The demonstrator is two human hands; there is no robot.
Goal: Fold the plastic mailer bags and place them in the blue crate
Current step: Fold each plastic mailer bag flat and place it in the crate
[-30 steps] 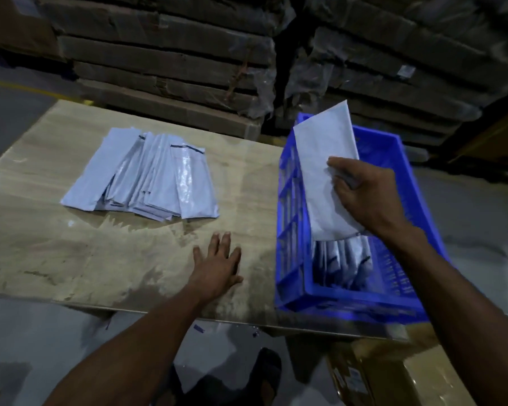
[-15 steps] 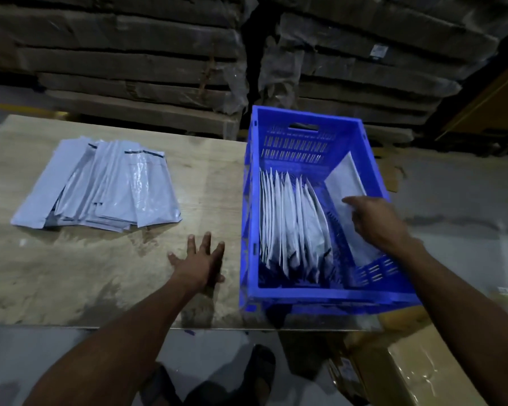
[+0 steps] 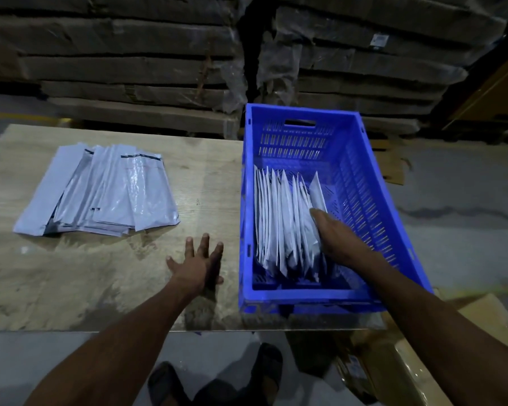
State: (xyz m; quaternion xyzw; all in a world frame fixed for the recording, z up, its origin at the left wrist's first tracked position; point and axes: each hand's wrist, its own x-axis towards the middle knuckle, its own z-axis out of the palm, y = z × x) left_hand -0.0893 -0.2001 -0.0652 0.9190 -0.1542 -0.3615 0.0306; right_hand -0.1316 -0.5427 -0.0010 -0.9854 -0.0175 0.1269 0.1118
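With flat fingers, the right hand (image 3: 336, 240) presses the folded mailers (image 3: 285, 224) toward nine o'clock in the blue crate (image 3: 373, 200), the left hand (image 3: 198, 266) rests splayed, and releasing the push could let the upright row flop over.

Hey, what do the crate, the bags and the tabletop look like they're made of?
Crate: rigid moulded plastic, glossy blue, with slotted walls and a cut-out handle.
Bags: thin plastic film, pale grey and shiny, with crinkles and glare on the top one.
Tabletop: probably wood-grain laminate or veneer; the light, streaked surface reflects a little.

One blue crate (image 3: 373, 206); roughly nine folded mailers (image 3: 279, 218) stand beside my right grip (image 3: 332, 238); one loose pile of unfolded mailers (image 3: 100, 191), uncountable, beyond my left grip (image 3: 198, 263).
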